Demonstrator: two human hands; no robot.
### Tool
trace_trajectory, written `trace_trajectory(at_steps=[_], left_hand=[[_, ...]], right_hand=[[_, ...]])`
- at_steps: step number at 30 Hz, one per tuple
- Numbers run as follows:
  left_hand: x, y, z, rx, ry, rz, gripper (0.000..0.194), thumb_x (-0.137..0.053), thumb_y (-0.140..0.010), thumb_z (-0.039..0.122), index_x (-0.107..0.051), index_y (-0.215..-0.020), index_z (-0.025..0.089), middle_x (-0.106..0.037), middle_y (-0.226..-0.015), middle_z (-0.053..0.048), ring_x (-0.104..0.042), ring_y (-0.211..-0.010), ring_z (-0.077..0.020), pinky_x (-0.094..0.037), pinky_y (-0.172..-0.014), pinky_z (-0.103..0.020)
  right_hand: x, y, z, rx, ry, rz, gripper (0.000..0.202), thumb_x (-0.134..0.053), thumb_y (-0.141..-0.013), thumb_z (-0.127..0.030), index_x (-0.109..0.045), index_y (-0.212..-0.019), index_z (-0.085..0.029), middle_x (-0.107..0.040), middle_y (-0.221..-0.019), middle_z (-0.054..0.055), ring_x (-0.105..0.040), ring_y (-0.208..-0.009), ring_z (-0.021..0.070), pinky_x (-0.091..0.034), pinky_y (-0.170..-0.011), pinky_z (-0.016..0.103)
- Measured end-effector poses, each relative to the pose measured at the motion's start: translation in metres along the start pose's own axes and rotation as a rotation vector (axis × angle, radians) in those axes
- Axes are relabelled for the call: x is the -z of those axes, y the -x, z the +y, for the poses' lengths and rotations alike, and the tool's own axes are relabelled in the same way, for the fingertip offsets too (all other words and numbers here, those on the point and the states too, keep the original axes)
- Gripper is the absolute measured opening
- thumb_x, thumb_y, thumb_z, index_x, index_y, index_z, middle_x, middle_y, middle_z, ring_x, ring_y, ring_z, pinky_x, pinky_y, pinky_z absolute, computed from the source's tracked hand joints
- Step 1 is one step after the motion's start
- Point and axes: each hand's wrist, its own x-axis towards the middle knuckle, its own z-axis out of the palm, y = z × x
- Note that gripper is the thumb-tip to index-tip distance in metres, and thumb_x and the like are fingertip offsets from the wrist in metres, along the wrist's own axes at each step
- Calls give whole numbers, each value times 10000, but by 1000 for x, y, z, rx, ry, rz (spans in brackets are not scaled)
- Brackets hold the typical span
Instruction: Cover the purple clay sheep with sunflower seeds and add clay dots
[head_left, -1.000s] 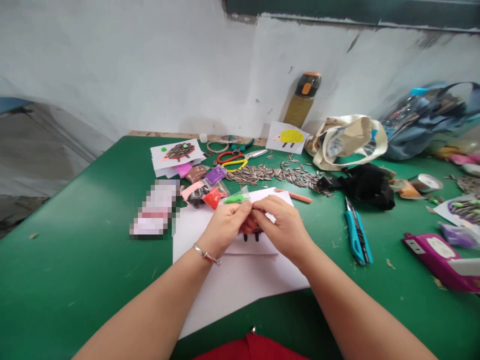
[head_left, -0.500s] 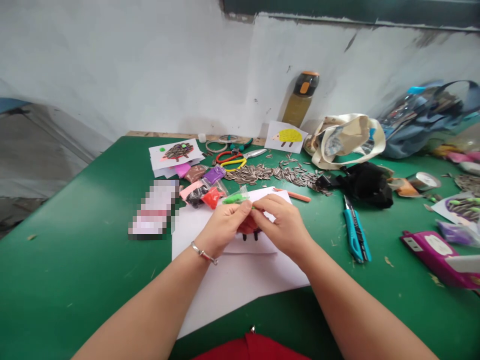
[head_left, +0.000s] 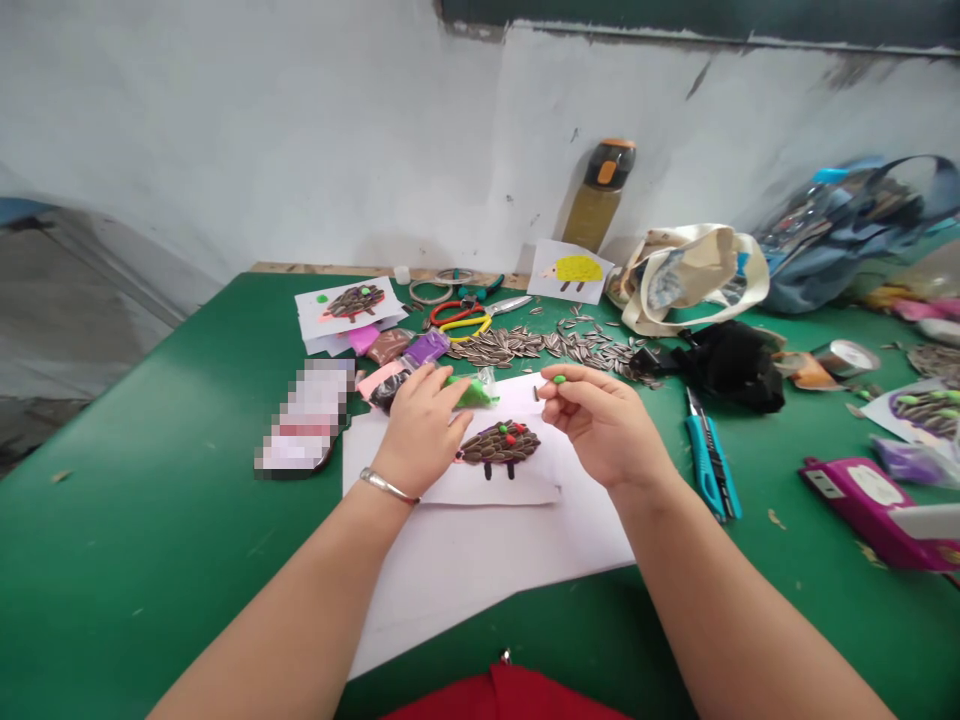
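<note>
A hedgehog picture made of sunflower seeds, with red and green dots and two black legs, lies on white paper. My left hand rests at its left side with the fingers spread, beside the bag of green clay. Held between the thumb and finger of my right hand is a small green clay ball, above the right edge of the picture.
Behind are clay bags, scissors, a seed pile, a hedgehog drawing and a bottle. A blurred phone lies left, a teal cutter and black bag right.
My hands have moved apart, left hand leftwards and right hand rightwards with the green ball. The seed hedgehog between them has come into view.
</note>
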Motion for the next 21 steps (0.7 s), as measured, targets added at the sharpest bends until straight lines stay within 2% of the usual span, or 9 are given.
trace_trajectory(at_steps=[4, 7, 11, 16, 20, 21], left_hand=[[-8, -2, -10, 56, -52, -82, 401, -494, -862, 216, -587, -1250, 182, -585, -1285, -118, -471, -1227, -294, -351, -1058, -474], [-11, -5, -16, 103, -49, -76, 391, -479, -868, 213, -602, -1238, 194, -607, -1265, -103, -507, -1189, -280, -366, -1044, -455], [-16, -8, -25, 182, -63, -4, 377, -473, -875, 249, -629, -1210, 175, -632, -1239, -100, -521, -1176, -285, -364, -1043, -450], [-19, -8, -36, 254, -116, 78, 386, -473, -867, 244, -632, -1210, 169, -615, -1260, -109, -481, -1224, -299, -323, -1072, -472], [-9, -6, -23, 193, -104, 232, 368, -516, -869, 310, -657, -1163, 141, -539, -1343, -145, -342, -1342, -340, -264, -1113, -512], [-5, -5, -18, 159, -67, 259, 352, -498, -887, 309, -661, -1151, 144, -549, -1335, -138, -362, -1334, -319, -282, -1112, -492]], right_hand=[[1, -1, 0, -34, -74, 13, 173, -673, -654, -151, -702, -824, -145, -676, -710, 44, -575, -615, 108, -488, -606, 261], [0, -1, 1, -40, -97, 6, 175, -683, -676, -183, -706, -843, -134, -688, -733, 61, -598, -648, 118, -506, -640, 269], [0, 0, 3, -24, -39, -10, 211, -714, -712, -298, -704, -850, -138, -690, -747, 54, -600, -639, 111, -514, -655, 276], [1, 2, 6, 3, 168, -74, 259, -725, -708, -280, -688, -942, -177, -708, -836, 43, -617, -658, 117, -518, -720, 323], [2, 2, 7, 87, 369, -114, 160, -660, -769, -299, -704, -869, -182, -687, -814, 30, -604, -672, 121, -491, -690, 303], [3, 1, 6, 113, 421, -110, 153, -645, -781, -307, -707, -838, -180, -674, -782, 22, -590, -666, 118, -478, -677, 292]])
